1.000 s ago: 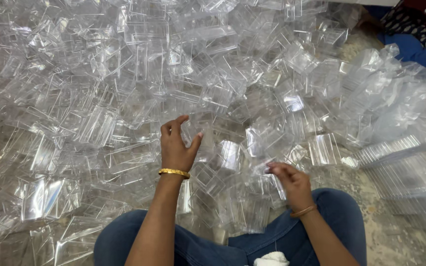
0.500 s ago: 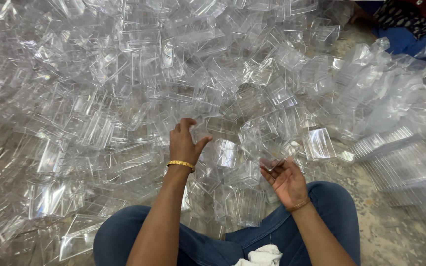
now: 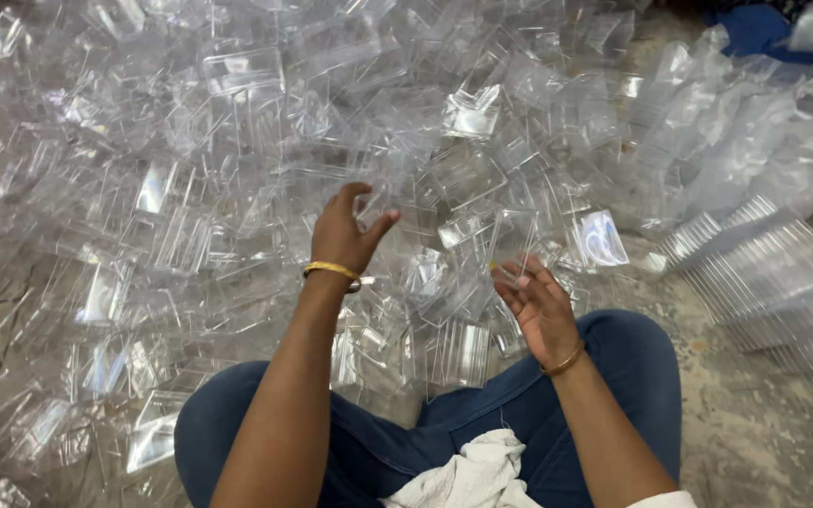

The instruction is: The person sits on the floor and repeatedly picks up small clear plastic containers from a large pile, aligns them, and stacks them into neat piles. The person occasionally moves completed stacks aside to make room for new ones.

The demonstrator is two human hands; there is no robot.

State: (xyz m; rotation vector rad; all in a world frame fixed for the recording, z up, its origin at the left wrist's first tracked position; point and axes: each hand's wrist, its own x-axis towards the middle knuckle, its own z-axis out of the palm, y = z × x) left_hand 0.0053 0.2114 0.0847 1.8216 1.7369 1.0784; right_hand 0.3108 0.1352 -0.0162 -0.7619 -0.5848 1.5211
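The left hand [image 3: 345, 230] is raised over a wide heap of clear plastic boxes [image 3: 237, 141], its back to the camera, fingers curled loosely and thumb spread; it hangs just above the boxes, and whether a fingertip touches one cannot be told, but it grasps nothing that shows. A gold bangle [image 3: 331, 270] sits on that wrist. The right hand [image 3: 538, 306] is turned palm up, fingers spread and released, near a clear box [image 3: 510, 235] that stands on edge just beyond its fingertips; contact with it cannot be told. A thin bangle [image 3: 565, 361] circles the right wrist. The heap covers the floor [image 3: 745, 423] ahead and to the left, and a few boxes lie against the knees in blue jeans [image 3: 613, 367]. A white cloth [image 3: 468, 475] rests in the lap. At the right lie stacks of nested clear boxes [image 3: 764, 273]. A blue cloth [image 3: 764, 28] shows at the top right.
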